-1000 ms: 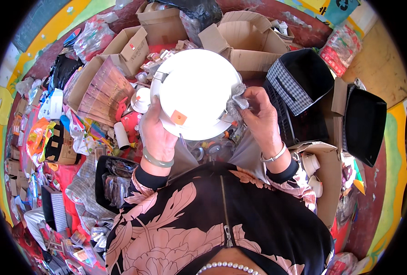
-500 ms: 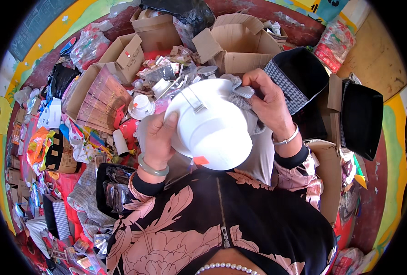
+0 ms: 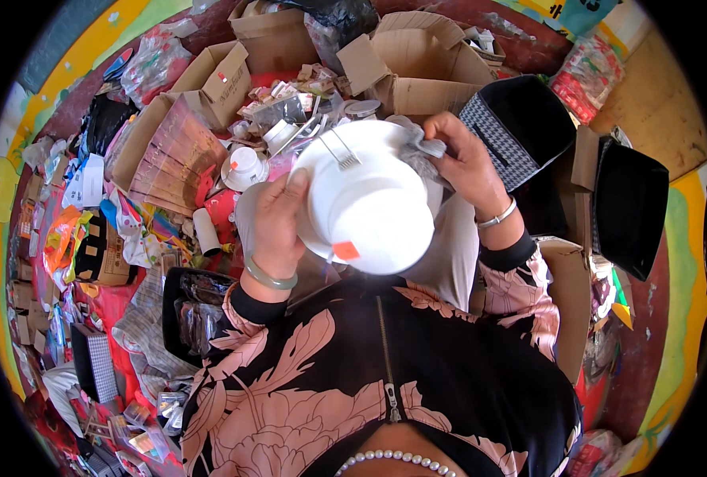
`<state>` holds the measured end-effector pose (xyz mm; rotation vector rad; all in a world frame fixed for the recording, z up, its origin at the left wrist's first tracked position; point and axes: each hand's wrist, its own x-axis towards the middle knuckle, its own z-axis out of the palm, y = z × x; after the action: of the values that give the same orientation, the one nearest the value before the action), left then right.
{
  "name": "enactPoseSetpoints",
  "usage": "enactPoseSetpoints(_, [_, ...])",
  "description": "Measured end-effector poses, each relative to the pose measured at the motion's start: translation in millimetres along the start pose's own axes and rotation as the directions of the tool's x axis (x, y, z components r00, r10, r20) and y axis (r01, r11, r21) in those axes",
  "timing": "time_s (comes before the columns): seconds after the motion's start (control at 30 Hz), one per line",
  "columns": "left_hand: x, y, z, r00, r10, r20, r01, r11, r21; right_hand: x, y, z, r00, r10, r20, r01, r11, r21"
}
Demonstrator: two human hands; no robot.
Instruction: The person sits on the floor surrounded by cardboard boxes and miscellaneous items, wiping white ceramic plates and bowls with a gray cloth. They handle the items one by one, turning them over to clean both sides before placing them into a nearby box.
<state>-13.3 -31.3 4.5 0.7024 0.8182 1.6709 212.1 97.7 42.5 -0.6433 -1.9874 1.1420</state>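
The left hand [image 3: 280, 211] grips a white lamp [image 3: 381, 226] by the left side of its wide rim, the thumb lying on top and the fingers mostly hidden underneath. The lamp is held up above the person's lap, tilted so that its narrower round body points toward the chest; a metal clip [image 3: 345, 159] stands on the rim's far side, and an orange sticker [image 3: 345, 250] is stuck to the body's lower left. The right hand [image 3: 469, 163] is nearly closed, pinching a crumpled grey cloth [image 3: 423, 151] between thumb and fingers, and the cloth lies against the lamp's upper right edge. A green bangle [image 3: 272, 277] circles the left wrist and a silver-coloured bangle [image 3: 498, 213] the right one. Left of the left hand, a smaller white lamp [image 3: 244, 163], also with an orange sticker, rests among the clutter, with a white tube [image 3: 205, 230] near it. A black tray [image 3: 170, 318] of plastic-wrapped packs is by the left elbow. Beyond the hands stands an open cardboard box [image 3: 433, 95]; just beside the right hand is a black bin with a checked side [image 3: 501, 135], and farther right is another black bin [image 3: 632, 211].
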Motion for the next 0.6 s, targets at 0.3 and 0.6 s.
enactPoseSetpoints(0.3, [12.5, -6.7, -9.8, 0.991, -0.011, -0.131, -0.013, 0.983, -0.182, -43.3, 33.3, -18.3, 0.798, 0.162, -0.581, 0.111, 0.907, 0.405])
enactPoseSetpoints(0.6, [9.8, -16.3, 18.1, 0.987, -0.068, -0.143, 0.048, 0.989, -0.139, -37.6, -40.6, 52.0, 0.933, -0.28, 0.225, 0.348, 0.553, -0.757])
